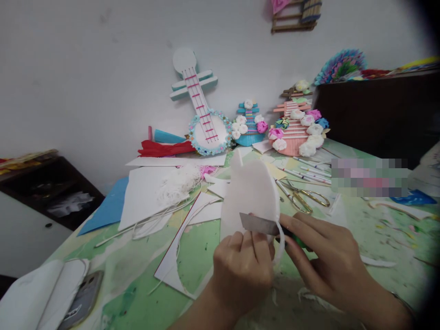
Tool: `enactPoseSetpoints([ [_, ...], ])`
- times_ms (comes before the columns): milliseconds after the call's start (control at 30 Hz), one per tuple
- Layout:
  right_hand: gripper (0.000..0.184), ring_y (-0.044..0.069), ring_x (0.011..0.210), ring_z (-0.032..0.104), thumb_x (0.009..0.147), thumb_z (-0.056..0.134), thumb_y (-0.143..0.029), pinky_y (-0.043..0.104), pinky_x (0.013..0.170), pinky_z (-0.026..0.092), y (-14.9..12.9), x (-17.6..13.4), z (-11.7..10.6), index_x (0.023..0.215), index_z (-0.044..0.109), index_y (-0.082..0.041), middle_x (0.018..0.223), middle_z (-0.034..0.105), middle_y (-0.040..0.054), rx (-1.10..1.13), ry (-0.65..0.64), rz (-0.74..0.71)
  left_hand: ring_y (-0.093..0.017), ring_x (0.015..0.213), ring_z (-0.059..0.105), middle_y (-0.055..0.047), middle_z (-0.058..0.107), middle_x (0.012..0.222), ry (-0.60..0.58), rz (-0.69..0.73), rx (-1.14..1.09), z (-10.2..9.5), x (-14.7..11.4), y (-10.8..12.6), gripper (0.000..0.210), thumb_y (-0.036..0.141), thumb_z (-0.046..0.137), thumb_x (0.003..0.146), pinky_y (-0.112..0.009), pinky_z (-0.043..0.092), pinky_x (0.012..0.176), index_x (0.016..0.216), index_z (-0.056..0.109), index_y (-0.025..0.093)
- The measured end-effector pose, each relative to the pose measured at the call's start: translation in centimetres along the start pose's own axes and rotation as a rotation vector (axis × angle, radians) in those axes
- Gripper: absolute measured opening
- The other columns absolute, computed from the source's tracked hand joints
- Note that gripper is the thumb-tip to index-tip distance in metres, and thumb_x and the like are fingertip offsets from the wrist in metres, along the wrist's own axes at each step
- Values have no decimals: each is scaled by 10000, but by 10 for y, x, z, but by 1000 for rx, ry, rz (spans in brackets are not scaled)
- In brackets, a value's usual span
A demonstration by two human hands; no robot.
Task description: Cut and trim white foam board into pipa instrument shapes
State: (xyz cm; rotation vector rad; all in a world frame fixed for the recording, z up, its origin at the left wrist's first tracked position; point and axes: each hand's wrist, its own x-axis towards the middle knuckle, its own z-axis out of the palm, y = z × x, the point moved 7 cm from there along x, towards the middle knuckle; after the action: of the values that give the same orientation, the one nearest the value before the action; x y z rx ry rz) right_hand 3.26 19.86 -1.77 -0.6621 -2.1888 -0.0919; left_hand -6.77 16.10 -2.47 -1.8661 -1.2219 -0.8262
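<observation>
White foam piece (254,192) standing left of gold scissors (298,190), likely feeling light, soft; best holding low, off blade. Left hand (244,263) gripping bottom tight; right hand (325,256) pinching knife (259,224).

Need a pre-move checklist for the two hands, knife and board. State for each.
1. Board held: ok, left hand grips it near its lower end.
2. Knife held: ok, in the right hand.
3. Left hand well clear of the blade: not ok, the blade shows right above its knuckles; the true gap is hard to judge.
4. Blade locked: cannot tell, the right hand hides most of the handle.
5. Strip at the board's edge fully off: cannot tell, its far end is hidden.
6. Scissors apart from both hands: ok, on the table beyond the right hand.
</observation>
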Motion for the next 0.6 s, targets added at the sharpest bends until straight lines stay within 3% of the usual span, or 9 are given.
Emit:
enactPoseSetpoints([
  [167,321,153,617,575,868,491,-149,258,547,423,3,-1,-1,1186,524,-173,772,605,45,6,-1,23,-146,446,503,-32,579,550,16,-11,9,-1,0,-3,114,180,471,871,-282,304,455,828,540,99],
  [367,334,150,589,564,875,483,-165,254,522,415,9,-7,-3,1206,519,-184,755,603,39,-17,6,46,-140,393,454,-13,517,478,13,-28,17,-5,4,-8,195,168,423,885,-308,229,433,726,526,126],
  [600,330,146,594,556,883,474,-166,256,521,402,10,-6,-2,1209,520,-181,758,589,39,-38,-12,51,-141,407,460,-19,522,481,13,0,29,-4,5,-6,191,170,442,876,-300,241,443,710,525,127],
])
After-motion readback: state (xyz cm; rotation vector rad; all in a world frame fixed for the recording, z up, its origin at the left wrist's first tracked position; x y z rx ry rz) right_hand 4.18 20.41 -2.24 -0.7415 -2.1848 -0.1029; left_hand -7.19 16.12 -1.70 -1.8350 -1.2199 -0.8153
